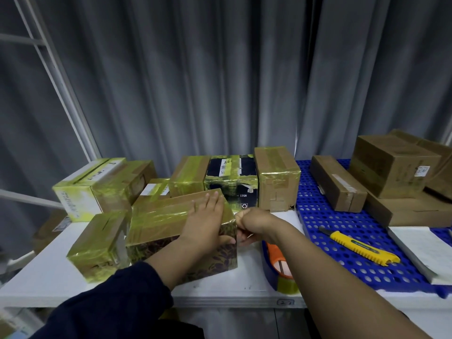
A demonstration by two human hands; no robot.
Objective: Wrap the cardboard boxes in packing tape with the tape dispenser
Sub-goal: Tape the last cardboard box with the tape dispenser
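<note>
Box (159,216) sits directly under my left hand (208,216). Its long axis runs leftward and a little toward me from the fingers (214,200). Those fingers are straight and pressed flat on the taped top, with the thumb hooked down the near right corner. Right hand (249,225) is curled tight against the box's right end; I cannot tell whether it pinches tape. Tape dispenser (278,265) lies untouched on the surface (247,275) beneath my right forearm, so the right hand is nearer to it.
</note>
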